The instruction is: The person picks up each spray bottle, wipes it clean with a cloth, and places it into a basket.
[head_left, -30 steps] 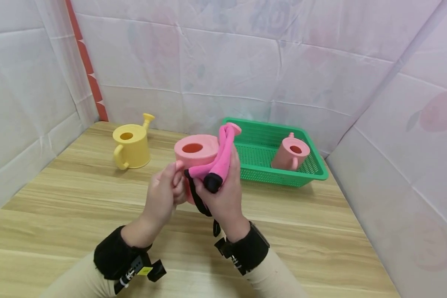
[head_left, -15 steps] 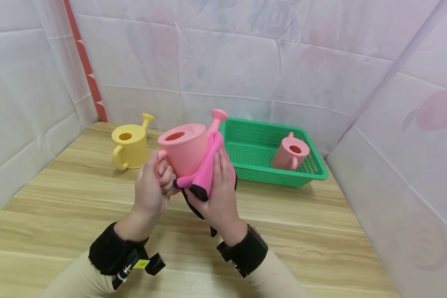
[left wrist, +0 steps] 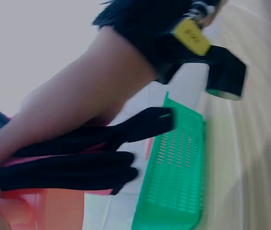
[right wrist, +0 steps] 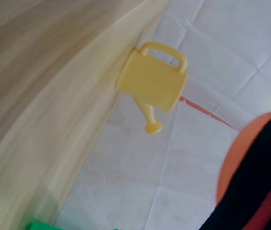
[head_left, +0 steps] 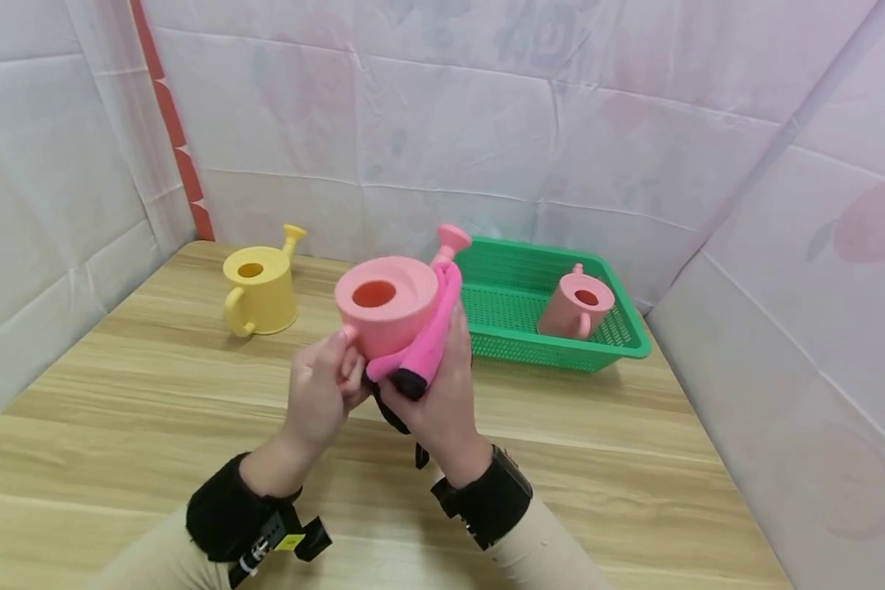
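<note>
- One pink watering can (head_left: 392, 319): is being held up over the counter (head_left: 155, 442), its spout pointing away to the right, near the left end of the green basket (head_left: 531, 348).
- Left hand (head_left: 320, 393): is gripping the can's handle with curled fingers.
- Right hand (head_left: 442, 401): is clasping a folded pink cloth (head_left: 431, 340), black-trimmed, against the can's spout side.
- Step in hand, as judged: is looking like wiping; the next move is probably calling for a steady handle grip and even cloth pressure.
- Second pink watering can (head_left: 563, 315): is sitting inside the basket, right end.
- Yellow watering can (head_left: 273, 299): is standing upright, left.
- Counter: is showing pale wood grain.
- Room: white printed sheeting (head_left: 450, 123) is enclosing back and sides; a red strip (head_left: 171, 135) is running down the left corner.
</note>
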### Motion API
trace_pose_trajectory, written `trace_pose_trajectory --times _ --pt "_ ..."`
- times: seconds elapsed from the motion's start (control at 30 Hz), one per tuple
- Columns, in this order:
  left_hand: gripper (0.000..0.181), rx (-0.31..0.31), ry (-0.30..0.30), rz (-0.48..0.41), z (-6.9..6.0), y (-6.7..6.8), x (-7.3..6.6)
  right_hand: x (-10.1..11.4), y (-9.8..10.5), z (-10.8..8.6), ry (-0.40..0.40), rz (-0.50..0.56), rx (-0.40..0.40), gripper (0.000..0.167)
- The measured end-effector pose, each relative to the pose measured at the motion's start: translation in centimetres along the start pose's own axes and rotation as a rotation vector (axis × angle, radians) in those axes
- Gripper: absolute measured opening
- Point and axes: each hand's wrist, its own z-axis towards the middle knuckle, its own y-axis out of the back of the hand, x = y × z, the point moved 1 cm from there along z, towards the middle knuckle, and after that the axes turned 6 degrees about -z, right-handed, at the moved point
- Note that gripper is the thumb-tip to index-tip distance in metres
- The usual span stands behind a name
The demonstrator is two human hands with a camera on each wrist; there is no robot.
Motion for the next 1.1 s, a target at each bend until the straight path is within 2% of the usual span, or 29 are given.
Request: trace_pose_trajectory --times 0.07,0.17,0.3,0.4,0.47,0.57,0.67,0.8,0.9,1.1 --pt "0.044 0.047 -0.038 0.032 -0.3 -0.2 0.4 0.9 0.5 0.9 -0.019 0.083 -0.023 0.092" --pt "0.043 0.098 -0.083 0.085 -0.8 -0.4 1.0 1.8 1.1 1.9 -0.020 0.136 -0.049 0.088" --pt "0.041 0.106 -0.103 0.134 -1.1 -0.5 1.3 2.0 1.3 2.3 -0.024 0.129 -0.065 0.082" --pt "0.041 0.095 -0.090 0.156 -1.2 -0.5 1.3 2.0 1.2 2.0 -0.019 0.127 -0.073 0.083" --pt "0.042 0.085 -0.071 0.145 -1.1 -0.4 1.2 1.9 1.1 1.8 -0.025 0.131 -0.071 0.084" --pt "0.045 0.056 -0.036 0.063 -0.8 -0.2 1.0 1.9 0.9 1.5 -0.036 0.127 -0.056 0.088" --pt "0.046 -0.015 0.022 -0.016 -0.2 -0.2 0.4 1.7 0.6 1.2 -0.034 0.076 -0.039 0.090" --pt "0.046 -0.105 0.078 -0.016 1.0 -0.3 -0.6 1.4 0.2 0.9 -0.021 0.014 -0.024 0.087" --pt "0.046 -0.127 0.081 -0.014 1.7 -0.3 -0.9 0.9 0.0 0.8 -0.053 0.006 0.003 0.085" --pt "0.044 -0.157 0.082 -0.038 2.7 0.0 -1.0 -1.6 -0.5 -0.4 -0.096 -0.061 0.068 0.090"
